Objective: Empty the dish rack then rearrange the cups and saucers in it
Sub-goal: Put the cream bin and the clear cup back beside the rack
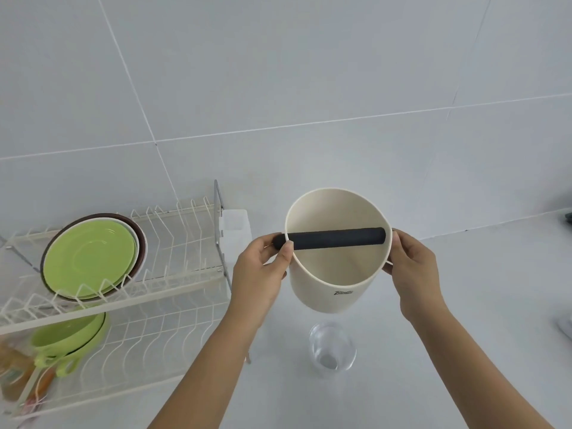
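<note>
1. I have both hands on a cream tub with a black bar across its mouth, and I hold it up above the white table.
2. My left hand grips the tub's left side: the thumb lies over the rim beside the bar's end, and the fingers are clamped round the outer wall.
3. My right hand grips the right side, fingers curled on the wall near the bar's other end.
4. Just below the tub, a clear glass stands upright on the table.
5. The white wire dish rack sits to the left, against the tiled wall.
6. On its upper tier, green saucers lean on edge with a brown one behind them.
7. On the lower tier, green cups lie nested, handles towards me.
8. A small white holder hangs at the rack's right end.
</note>
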